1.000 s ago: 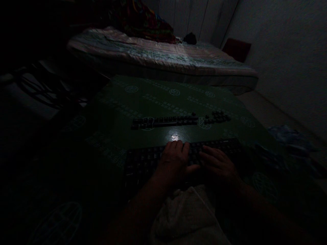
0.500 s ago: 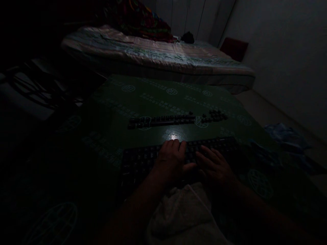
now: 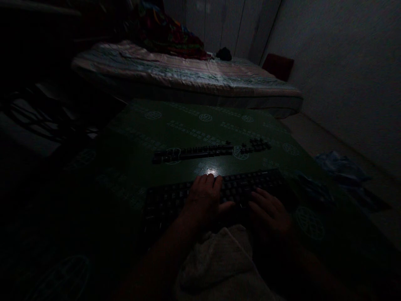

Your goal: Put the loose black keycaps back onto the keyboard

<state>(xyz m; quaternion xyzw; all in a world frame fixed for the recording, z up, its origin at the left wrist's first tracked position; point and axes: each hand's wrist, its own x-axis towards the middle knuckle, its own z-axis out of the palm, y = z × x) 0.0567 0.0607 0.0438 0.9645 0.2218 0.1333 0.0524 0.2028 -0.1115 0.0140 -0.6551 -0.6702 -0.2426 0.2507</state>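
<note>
A dark computer keyboard (image 3: 169, 201) lies across the green board in front of me. Flat over its middle rests my left hand (image 3: 204, 195), fingers reaching to the far edge and thumb stretched out to the right. My right hand (image 3: 272, 211) lies lower, at the near right part of the keyboard, its fingers extended and slightly apart. I see nothing held in either hand. Beyond the keyboard, loose black keycaps (image 3: 206, 151) form rows, with a small cluster of keycaps (image 3: 260, 144) at their right end. Dim light hides most detail on the keys.
The green board (image 3: 184, 129) has printed globe marks. Grey cloth (image 3: 219, 263) covers my lap close to the keyboard. A bed (image 3: 200, 77) stands behind the board. Dark fabric (image 3: 341, 167) lies at the right, and a spoked metal wheel (image 3: 34, 117) shows at the left.
My right hand has shifted right and nearer to me, uncovering more keys. The left hand stays at the same part of the keyboard. The whole view has turned slightly.
</note>
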